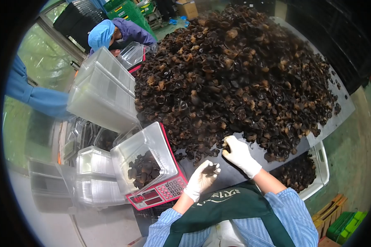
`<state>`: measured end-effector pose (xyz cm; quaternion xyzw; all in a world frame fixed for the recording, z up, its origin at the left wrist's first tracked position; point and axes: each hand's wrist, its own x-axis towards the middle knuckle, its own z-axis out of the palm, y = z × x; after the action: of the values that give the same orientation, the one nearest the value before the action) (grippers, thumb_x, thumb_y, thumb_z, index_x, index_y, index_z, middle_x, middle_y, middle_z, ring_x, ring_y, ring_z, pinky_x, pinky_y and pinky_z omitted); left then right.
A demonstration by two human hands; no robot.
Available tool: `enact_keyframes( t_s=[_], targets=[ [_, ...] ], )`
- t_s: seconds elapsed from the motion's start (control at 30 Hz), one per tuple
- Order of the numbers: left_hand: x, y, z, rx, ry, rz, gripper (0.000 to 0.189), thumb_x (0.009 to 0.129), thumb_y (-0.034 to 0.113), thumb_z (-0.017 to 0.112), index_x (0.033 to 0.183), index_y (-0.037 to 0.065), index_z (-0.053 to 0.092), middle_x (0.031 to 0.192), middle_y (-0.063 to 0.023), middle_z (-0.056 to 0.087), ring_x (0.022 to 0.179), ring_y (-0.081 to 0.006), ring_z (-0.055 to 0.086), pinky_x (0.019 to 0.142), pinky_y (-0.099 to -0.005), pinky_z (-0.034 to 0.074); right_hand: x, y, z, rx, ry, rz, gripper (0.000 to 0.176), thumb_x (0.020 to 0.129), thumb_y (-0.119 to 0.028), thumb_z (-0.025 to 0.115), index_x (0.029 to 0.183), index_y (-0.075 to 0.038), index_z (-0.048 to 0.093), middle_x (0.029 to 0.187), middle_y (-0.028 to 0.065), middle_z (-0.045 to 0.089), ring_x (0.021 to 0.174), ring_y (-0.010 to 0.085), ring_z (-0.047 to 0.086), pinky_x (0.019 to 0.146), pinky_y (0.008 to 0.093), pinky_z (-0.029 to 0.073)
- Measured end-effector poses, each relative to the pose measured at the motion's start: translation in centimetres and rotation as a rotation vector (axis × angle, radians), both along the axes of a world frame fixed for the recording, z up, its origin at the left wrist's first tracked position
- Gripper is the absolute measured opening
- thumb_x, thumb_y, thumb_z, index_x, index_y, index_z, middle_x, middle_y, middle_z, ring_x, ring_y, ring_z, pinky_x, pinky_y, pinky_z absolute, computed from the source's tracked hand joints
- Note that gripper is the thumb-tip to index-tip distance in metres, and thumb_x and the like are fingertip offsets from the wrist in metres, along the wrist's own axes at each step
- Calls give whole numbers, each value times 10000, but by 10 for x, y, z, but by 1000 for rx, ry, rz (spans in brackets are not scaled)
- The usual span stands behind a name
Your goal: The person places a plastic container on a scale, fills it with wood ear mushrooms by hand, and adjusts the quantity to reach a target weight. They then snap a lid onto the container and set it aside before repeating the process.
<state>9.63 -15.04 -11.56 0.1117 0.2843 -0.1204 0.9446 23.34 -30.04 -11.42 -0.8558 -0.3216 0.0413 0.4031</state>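
Observation:
A large heap of dark brown wood ear mushrooms (pixel 235 78) covers the table in front of me. My left hand (pixel 200 179), in a white glove, pinches a small dark wood ear mushroom (pixel 210 168) just off the heap's near edge. At that edge, my right hand (pixel 240 155), also gloved, has its fingers closed on a dark piece of wood ear mushroom beside the heap; the fingertips partly hide it. Left of my hands, a clear plastic tray (pixel 125 158) sits tilted in view on a red digital scale (pixel 169 189), with some wood ear mushrooms (pixel 143 169) inside.
Tall stacks of clear plastic trays (pixel 103 90) and lower stacks (pixel 95 177) stand on the left. A white crate (pixel 322 164) with more mushrooms is below the table at right. Another person in a blue cap (pixel 101 35) bends at the far left; a blue sleeve (pixel 45 96) reaches in.

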Motion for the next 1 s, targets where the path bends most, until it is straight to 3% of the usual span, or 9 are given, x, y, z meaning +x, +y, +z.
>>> enact_keyframes(
  t_s=[0.13,0.23,0.27,0.37,0.53,0.67,0.8,0.9,1.0],
  targets=[
    [20,13,15,761,-122,-35,108,835,8,582,838,94,517,879,-75,636,778,-180,623,619,-307,541,7,20,-20,-163,-193,54,314,677,-154,658,961,-102,535,934,108,547,758,273,606,613,404,484],
    [37,21,23,1961,-178,-135,258,791,-8,586,1038,61,561,895,-87,603,782,-188,616,668,-311,523,9,21,-18,-199,-188,54,269,689,-121,648,931,-104,533,903,88,556,757,273,606,597,397,474],
    [40,25,13,2208,-339,-30,366,757,21,618,1117,62,561,932,-112,554,788,-233,601,673,-336,508,9,21,-17,-178,-202,65,266,692,-120,648,933,-109,537,909,86,558,750,272,607,592,395,475],
    [44,22,4,2496,-161,-305,358,732,36,641,1084,56,580,940,-128,528,820,-276,585,681,-364,496,8,20,-17,-141,-218,96,253,697,-111,648,930,-116,549,910,81,572,730,275,614,584,386,479],
    [41,24,1,2421,-249,-237,207,732,38,659,911,61,558,903,-105,532,799,-268,588,658,-372,489,12,13,-21,88,-92,7,223,695,-74,643,906,-89,572,820,85,613,684,273,624,602,350,494],
    [29,25,15,2218,-159,-176,207,745,30,664,926,63,568,856,-120,559,787,-281,586,685,-353,490,8,-11,14,68,336,-141,296,726,-102,614,1020,-107,580,864,102,661,774,235,657,698,334,520],
    [33,10,24,2365,-456,-205,312,748,85,666,1046,95,574,926,-110,551,846,-273,586,709,-359,493,-10,-15,18,20,193,52,399,731,-114,600,1130,-113,577,937,108,661,834,248,653,742,346,524],
    [33,-3,3,2468,-370,-512,324,771,122,623,1085,108,548,1015,-104,517,858,-273,571,683,-370,501,-28,2,12,-229,26,161,425,739,-185,624,1151,-100,561,969,118,573,803,276,629,683,401,513],
    [36,1,-8,2456,-348,-419,293,761,111,636,1043,81,565,968,-107,536,834,-289,581,690,-375,496,-32,8,-7,-197,-40,147,404,758,-192,621,1142,-90,549,927,108,547,734,286,621,637,409,505]
  ],
)
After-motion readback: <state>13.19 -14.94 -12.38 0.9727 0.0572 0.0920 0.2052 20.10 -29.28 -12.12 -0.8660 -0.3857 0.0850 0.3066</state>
